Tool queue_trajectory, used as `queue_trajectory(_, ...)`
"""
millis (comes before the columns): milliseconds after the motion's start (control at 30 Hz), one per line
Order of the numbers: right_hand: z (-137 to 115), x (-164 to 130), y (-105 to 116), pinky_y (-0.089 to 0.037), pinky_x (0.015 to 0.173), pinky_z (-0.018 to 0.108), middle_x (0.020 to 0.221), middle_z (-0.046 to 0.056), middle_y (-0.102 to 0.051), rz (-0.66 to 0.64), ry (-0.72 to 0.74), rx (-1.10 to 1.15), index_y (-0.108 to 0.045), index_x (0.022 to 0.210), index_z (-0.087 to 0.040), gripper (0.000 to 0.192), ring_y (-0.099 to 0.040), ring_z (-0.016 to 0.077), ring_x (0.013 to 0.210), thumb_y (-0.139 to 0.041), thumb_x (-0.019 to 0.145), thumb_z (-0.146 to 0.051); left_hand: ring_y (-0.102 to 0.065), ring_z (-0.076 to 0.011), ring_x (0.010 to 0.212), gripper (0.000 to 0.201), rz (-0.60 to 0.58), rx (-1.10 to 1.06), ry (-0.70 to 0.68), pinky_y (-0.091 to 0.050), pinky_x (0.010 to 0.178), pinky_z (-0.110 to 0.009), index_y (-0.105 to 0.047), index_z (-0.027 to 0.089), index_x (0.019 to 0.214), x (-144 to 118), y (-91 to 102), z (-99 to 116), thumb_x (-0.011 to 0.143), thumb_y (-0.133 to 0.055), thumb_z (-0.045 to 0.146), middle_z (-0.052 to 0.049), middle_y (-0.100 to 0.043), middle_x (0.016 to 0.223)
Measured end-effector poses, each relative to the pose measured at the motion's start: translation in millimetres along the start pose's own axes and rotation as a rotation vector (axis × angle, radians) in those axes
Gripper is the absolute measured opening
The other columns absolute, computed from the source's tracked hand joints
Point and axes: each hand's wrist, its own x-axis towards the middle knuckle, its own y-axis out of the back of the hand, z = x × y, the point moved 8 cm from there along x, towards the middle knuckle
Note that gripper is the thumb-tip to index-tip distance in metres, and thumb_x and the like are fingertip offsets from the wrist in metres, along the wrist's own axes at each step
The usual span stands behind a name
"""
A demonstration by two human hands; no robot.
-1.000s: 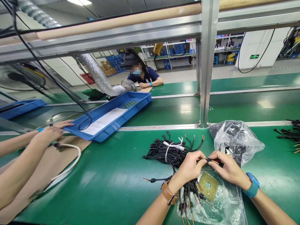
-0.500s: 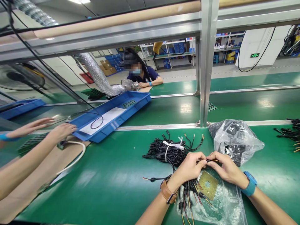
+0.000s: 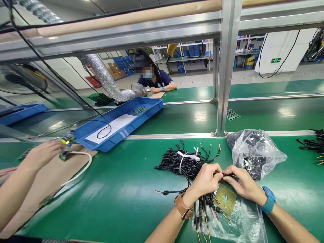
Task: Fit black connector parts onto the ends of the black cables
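My left hand (image 3: 206,180) and my right hand (image 3: 240,184) meet over the green bench, both pinching the end of one thin black cable (image 3: 224,174). Under my left wrist lies a fan of short cables with red and yellow wire ends (image 3: 206,206). A yellow square pad (image 3: 225,199) rests on a clear plastic bag (image 3: 240,219) below my hands. Just beyond my fingers sits a bundle of black cables tied with a white strap (image 3: 183,162).
A crumpled plastic bag with dark parts (image 3: 254,152) lies right of the bundle. A blue tray (image 3: 141,118) holds a white sheet and a cable loop. A co-worker's hand (image 3: 42,155) at left holds a small part on a white cable. More cables (image 3: 312,143) lie far right.
My hands have stayed together on the cable, shifting slightly. The co-worker's hands at left drew back from the blue tray, leaving a black cable loop in it.
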Motion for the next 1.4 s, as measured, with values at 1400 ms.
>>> queue_trajectory(1400, 43.3, -12.6, 67.4, -0.044, 0.067, 0.031, 0.093, 0.009, -0.069, -0.108, -0.377, -0.923, -0.064, 0.09, -0.017, 0.012, -0.068, 0.0236, 0.081, -0.055, 0.098, -0.02, -0.065, -0.0134, 0.065, 0.018, -0.577, 0.087, 0.077, -0.046, 0.062, -0.021, -0.074, 0.015, 0.082, -26.1, 16.8, 23.9, 0.089, -0.057, 0.016, -0.002, -0.076, 0.077)
